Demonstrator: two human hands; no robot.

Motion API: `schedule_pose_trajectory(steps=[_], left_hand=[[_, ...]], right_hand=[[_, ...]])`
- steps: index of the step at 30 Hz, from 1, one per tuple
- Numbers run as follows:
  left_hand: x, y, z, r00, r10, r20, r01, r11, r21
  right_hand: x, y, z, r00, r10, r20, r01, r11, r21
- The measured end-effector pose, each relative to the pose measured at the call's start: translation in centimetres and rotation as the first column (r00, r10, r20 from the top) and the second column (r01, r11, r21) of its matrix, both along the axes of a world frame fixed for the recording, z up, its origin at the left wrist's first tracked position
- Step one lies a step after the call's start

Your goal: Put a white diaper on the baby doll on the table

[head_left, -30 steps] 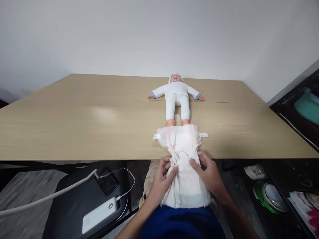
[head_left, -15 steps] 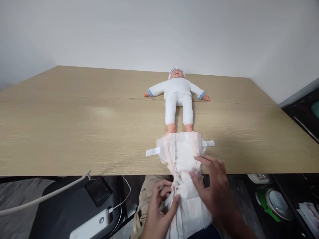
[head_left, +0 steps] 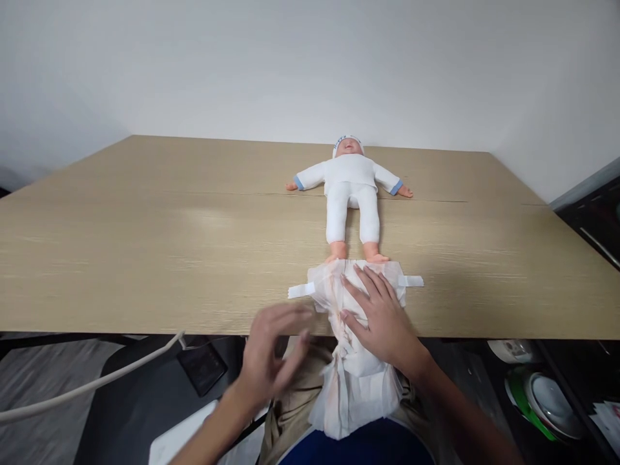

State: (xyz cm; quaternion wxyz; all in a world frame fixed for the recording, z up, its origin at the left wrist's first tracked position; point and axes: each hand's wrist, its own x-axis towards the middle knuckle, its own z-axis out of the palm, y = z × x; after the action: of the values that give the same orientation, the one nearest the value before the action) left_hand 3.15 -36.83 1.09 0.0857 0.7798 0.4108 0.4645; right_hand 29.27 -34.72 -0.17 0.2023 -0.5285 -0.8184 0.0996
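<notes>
A white diaper [head_left: 356, 381] is unfolded at the table's front edge, its back part on the tabletop and its front part hanging down over my lap. Its two white tape tabs stick out left and right. My right hand [head_left: 380, 316] lies flat on the upper part of the diaper, fingers spread. To the left of the diaper, my left hand [head_left: 276, 349] is raised near the table edge, slightly blurred, with its fingers curved apart and nothing in them. Beyond the diaper a baby doll [head_left: 351, 177] in white clothes and a cap lies on its back, feet at the diaper's top edge.
The wooden table [head_left: 194, 258] reaches back to a white wall. Below its left side are a black chair [head_left: 130, 394], a dark flat object [head_left: 203, 368], a white box [head_left: 181, 433] and a pale cable [head_left: 97, 381]. Round containers [head_left: 547, 397] sit on a dark shelf at lower right.
My right hand has moved forward and now presses flat on the diaper's upper part. My left hand has let go of the diaper's edge and moved up and left.
</notes>
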Motion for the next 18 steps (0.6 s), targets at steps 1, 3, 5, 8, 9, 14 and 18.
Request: schedule_pose_trajectory(steps=[1,3,5,8,9,14,18], left_hand=[[-0.3,2.3,0.9,0.999,-0.009,-0.039,0.011,0.998,0.068],[-0.2,7.3,2.6,0.992,0.002,-0.125,0.016,0.99,0.14],[0.8,12.0,4.1,0.953,-0.069,-0.297,0.097,0.992,0.08],[3.4,17.4,5.3,0.767,-0.211,-0.606,0.247,0.969,-0.025],[4.4,18.6,5.4,0.681,-0.255,-0.686,0.306,0.951,-0.049],[7.6,21.8,4.7,0.457,-0.407,-0.791,0.509,0.849,-0.143],[8.0,22.9,3.7,0.488,-0.45,-0.748,0.567,0.815,-0.12]], right_hand=[[0.0,0.0,0.0,1.0,-0.003,-0.001,0.003,1.0,0.001],[0.0,0.1,0.0,1.0,-0.005,-0.005,0.005,1.0,0.004],[0.1,0.1,-0.1,1.0,-0.002,-0.006,0.002,1.0,0.008],[0.2,0.1,-0.2,1.0,-0.001,-0.008,0.002,1.0,0.009],[0.2,0.1,-0.2,1.0,-0.003,-0.011,0.003,1.0,0.007],[0.1,0.0,0.1,1.0,-0.002,-0.016,0.002,1.0,-0.01],[0.1,0.0,0.4,1.0,0.013,-0.014,-0.013,1.0,-0.025]])
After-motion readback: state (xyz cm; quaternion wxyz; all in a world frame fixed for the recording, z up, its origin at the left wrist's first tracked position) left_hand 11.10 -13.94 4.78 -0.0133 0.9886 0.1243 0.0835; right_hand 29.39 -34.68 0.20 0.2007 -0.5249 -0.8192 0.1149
